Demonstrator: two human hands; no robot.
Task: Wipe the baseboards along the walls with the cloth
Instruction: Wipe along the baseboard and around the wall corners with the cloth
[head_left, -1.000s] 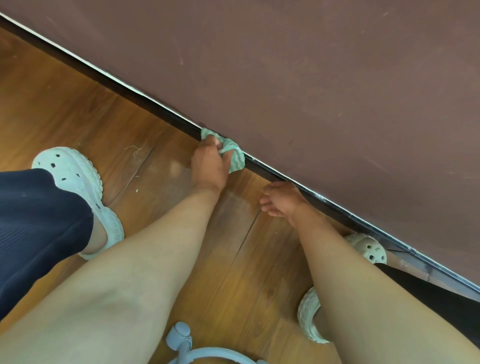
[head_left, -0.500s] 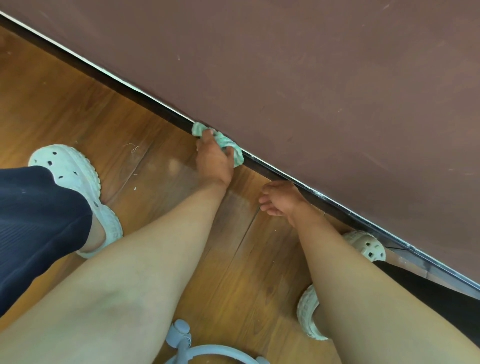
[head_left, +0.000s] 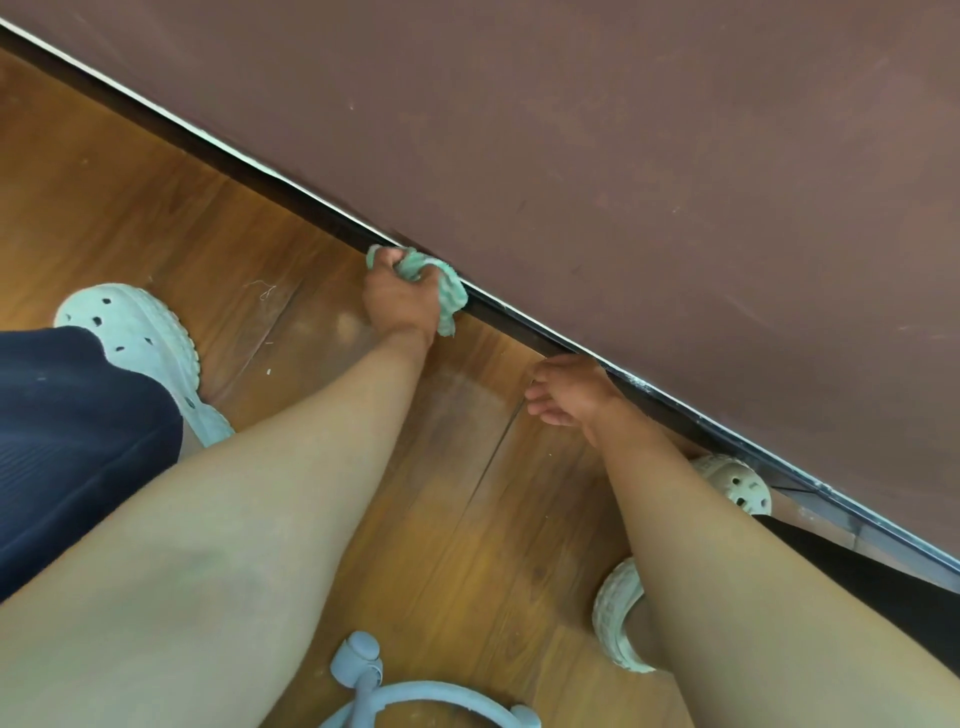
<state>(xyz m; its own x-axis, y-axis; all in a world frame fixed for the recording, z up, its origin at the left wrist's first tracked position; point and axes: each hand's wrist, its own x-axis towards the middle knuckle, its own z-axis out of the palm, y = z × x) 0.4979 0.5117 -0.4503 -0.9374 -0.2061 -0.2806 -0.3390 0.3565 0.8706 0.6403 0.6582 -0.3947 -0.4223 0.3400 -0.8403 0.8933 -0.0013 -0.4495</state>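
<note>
The left hand (head_left: 400, 304) clenches the green cloth (head_left: 451, 295) against the baseboard (head_left: 208, 157), the right hand (head_left: 569, 389) loose-fingered, holding nothing, just beside it.

Along the floor's wall edge, the baseboard (head_left: 249, 176) up-left of the cloth (head_left: 449, 296) is being left unobstructed, and bare floor (head_left: 156, 208) is being left open beside it. Down-right of the cloth, that edge is being blocked by the right hand (head_left: 566, 389), which is being rested on the floor just beside the baseboard, and further along by a pale shoe (head_left: 737, 483). The floor's left side is being occupied by a second shoe (head_left: 135, 322), and its near edge by a pale blue frame (head_left: 415, 696). A strip between the forearms is being left passable.
</note>
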